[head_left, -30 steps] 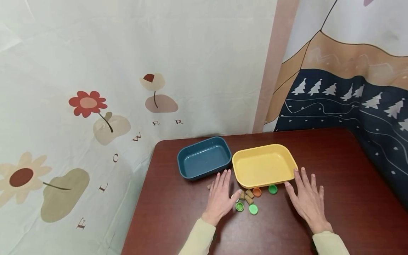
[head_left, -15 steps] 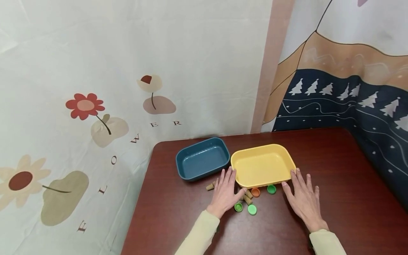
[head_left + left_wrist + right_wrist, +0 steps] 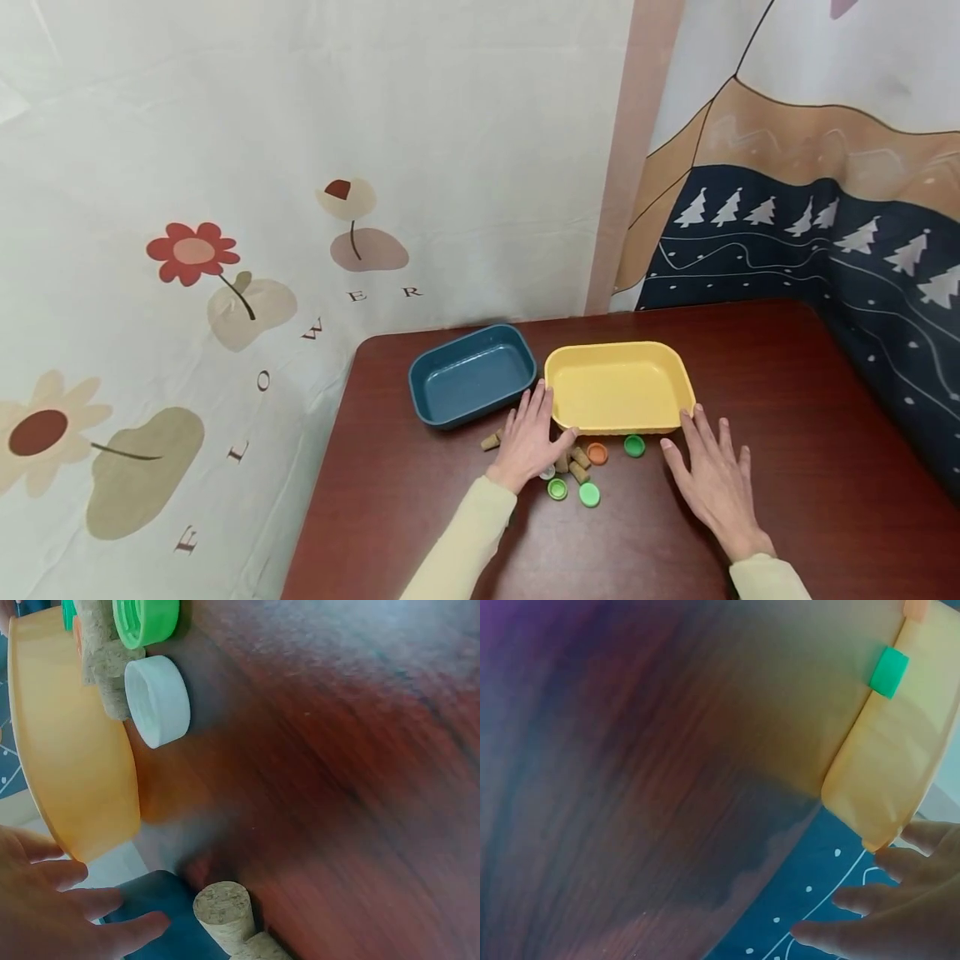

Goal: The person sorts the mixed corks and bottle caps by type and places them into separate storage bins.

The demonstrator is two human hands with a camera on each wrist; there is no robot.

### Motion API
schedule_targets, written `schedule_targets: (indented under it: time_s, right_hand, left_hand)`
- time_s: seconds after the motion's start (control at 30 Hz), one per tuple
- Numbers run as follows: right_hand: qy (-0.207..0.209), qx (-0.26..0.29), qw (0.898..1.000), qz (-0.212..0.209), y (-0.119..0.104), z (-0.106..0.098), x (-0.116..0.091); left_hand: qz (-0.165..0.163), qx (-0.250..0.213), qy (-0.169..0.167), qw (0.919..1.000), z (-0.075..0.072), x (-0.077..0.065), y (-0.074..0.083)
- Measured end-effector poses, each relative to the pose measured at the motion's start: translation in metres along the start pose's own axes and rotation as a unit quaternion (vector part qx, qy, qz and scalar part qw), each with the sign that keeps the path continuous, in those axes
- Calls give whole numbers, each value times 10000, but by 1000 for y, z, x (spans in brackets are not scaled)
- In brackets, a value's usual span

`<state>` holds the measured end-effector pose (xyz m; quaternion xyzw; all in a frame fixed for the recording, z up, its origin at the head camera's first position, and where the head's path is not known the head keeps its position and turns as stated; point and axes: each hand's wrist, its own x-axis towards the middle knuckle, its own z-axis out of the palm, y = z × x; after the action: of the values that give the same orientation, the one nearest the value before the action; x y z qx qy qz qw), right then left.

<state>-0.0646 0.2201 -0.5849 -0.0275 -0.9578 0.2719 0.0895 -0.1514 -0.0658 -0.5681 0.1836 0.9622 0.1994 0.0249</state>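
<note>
A yellow rectangular tray (image 3: 618, 392) sits on the table with both hands at its near corners. My left hand (image 3: 527, 437) has its fingers extended along the tray's left side, thumb pointing at the near edge; in the left wrist view its fingertips (image 3: 71, 874) overlap the tray's corner. At the other corner, my right hand (image 3: 716, 483) is spread, with fingertips (image 3: 892, 859) right at the rim in the right wrist view. Neither hand grips anything. Left of the yellow tray stands a dark blue tray (image 3: 472, 375), partly behind my left fingers.
Several corks (image 3: 579, 472) lie before the trays, one cork (image 3: 491, 440) left of my left hand. Among them are an orange cap (image 3: 597, 453), a green cap (image 3: 634, 446), a light green cap (image 3: 589, 495) and a white cap (image 3: 159, 701). A printed cloth (image 3: 487, 167) hangs behind the table.
My left hand has moved right and forward to the yellow tray's corner. The yellow tray has turned slightly, its near edge now straighter. The right hand stays at its corner.
</note>
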Motion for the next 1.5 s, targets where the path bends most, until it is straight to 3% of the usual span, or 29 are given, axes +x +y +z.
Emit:
schedule_targets:
  time_s: [0.17,0.4,0.7,1.0,1.13,1.37,1.5]
  right_hand:
    - [-37,18,10000,-11,-2,0,1]
    - [85,87,9999,19,4,-9,15]
    - [2,135,9998,141,15,-16,35]
    - [-184,9,9996,198,21,-12,44]
    - [-293,41,9993,245,21,-10,45]
    - [-373,-8,9991,197,19,-5,46]
    - [-420,-24,9990,151,17,-2,46]
  left_hand:
    - [-73,-215,95,9997,-3,-2,-4]
    - [-2,-427,441,9981,-12,-23,-14]
    - [432,-204,918,9946,-20,-60,-33]
    - [400,240,1118,9926,-22,-89,-61]
    - [248,424,909,9947,-21,-93,-68]
    - [-268,349,31,9990,-23,-93,-70]
    - [-429,469,-72,9980,-19,-90,-73]
